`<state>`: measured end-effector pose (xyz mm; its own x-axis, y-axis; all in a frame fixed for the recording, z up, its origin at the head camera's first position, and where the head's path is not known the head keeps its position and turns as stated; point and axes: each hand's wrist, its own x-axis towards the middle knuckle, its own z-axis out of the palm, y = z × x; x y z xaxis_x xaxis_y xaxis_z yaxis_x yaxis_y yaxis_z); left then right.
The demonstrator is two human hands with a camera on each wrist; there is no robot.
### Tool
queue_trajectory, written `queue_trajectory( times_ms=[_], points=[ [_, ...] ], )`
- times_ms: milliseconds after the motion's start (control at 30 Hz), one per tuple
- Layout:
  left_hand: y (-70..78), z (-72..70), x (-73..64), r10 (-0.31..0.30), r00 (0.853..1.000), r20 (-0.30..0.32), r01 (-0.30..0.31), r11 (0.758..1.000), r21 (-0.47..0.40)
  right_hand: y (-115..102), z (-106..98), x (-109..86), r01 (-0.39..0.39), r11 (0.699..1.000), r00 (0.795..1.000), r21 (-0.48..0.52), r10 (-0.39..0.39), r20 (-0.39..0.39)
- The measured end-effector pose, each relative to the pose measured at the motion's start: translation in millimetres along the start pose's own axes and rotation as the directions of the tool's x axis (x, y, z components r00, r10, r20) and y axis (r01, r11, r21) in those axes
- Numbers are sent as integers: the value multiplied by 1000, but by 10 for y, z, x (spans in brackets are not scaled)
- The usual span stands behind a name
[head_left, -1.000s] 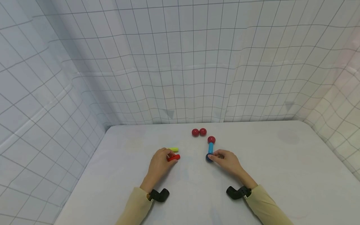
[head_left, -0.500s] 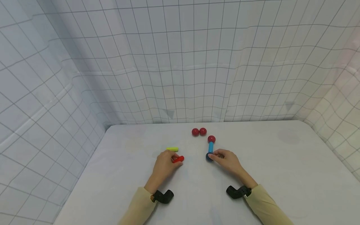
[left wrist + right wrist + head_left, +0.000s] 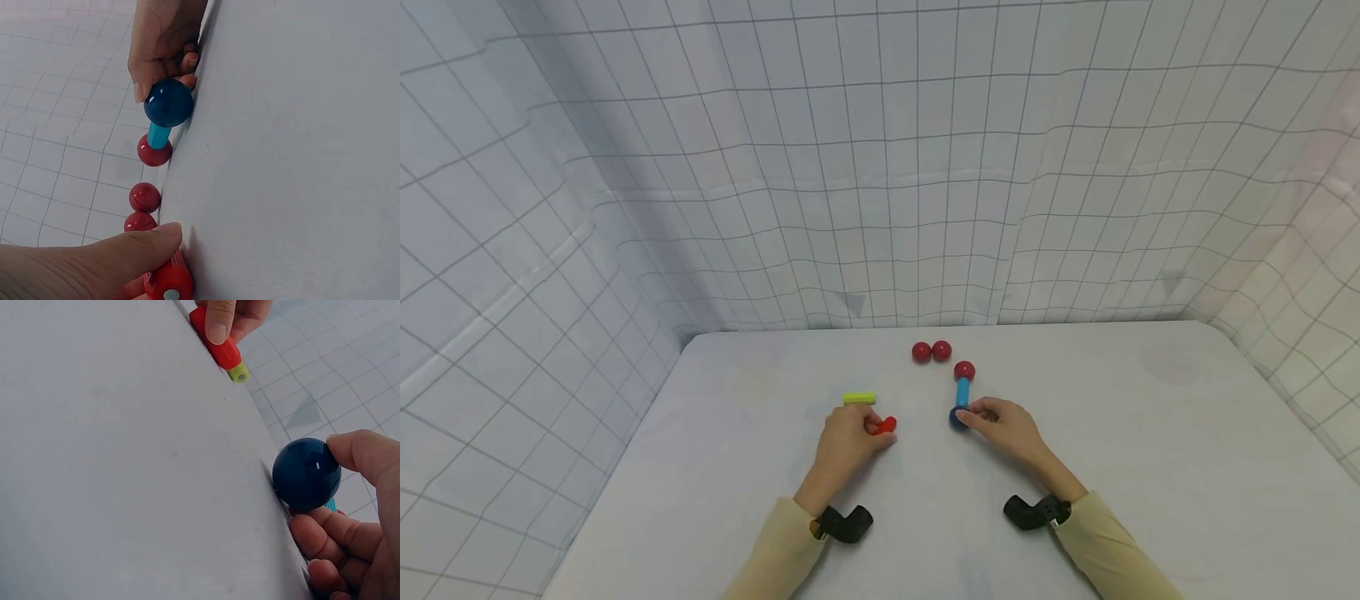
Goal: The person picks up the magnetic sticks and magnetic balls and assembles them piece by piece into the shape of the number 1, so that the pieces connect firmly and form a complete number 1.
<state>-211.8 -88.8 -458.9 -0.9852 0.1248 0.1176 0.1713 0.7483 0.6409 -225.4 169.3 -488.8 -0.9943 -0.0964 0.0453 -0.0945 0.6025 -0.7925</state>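
My left hand (image 3: 847, 442) pinches a short red rod (image 3: 888, 424) low over the white table. In the left wrist view a small pale disc shows on the end of the red rod (image 3: 167, 284). My right hand (image 3: 1009, 432) holds a glossy dark blue ball (image 3: 307, 474) between thumb and fingers at the tabletop. A light blue rod (image 3: 962, 392) runs away from that ball to a red ball (image 3: 965, 370), the three in one line. Just beyond the left hand lies a yellow-green rod (image 3: 859, 398), partly covered by the red rod in the right wrist view.
Two more red balls (image 3: 931, 352) sit side by side farther back on the white table (image 3: 1112, 417). Behind and on both sides hangs a white curtain (image 3: 895, 167) with a dark grid. Black wrist cameras (image 3: 847, 525) stick out from both wrists.
My left hand has moved right and slightly nearer with the red rod, toward the blue ball, uncovering the yellow-green rod. The right hand and its ball have stayed put.
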Motion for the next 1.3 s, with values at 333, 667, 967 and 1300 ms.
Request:
queue_trajectory(
  times_ms=[333, 667, 967, 1300],
  points=[
    [75, 76, -11, -33, 999, 20, 33, 999, 8, 27, 7, 0, 3, 1000, 1000, 1, -3, 0],
    [153, 157, -22, -5, 999, 50, 6, 999, -34, 18, 4, -3, -1, 1000, 1000, -4, 1, -3],
    [200, 238, -33, -7, 997, 77, 14, 996, -83, 13, 1, -4, -3, 1000, 1000, -3, 3, -2],
    [235, 302, -45, 7, 996, 84, 1, 996, -89, 16, 4, -3, -12, 1000, 1000, -4, 12, -2]
  ],
)
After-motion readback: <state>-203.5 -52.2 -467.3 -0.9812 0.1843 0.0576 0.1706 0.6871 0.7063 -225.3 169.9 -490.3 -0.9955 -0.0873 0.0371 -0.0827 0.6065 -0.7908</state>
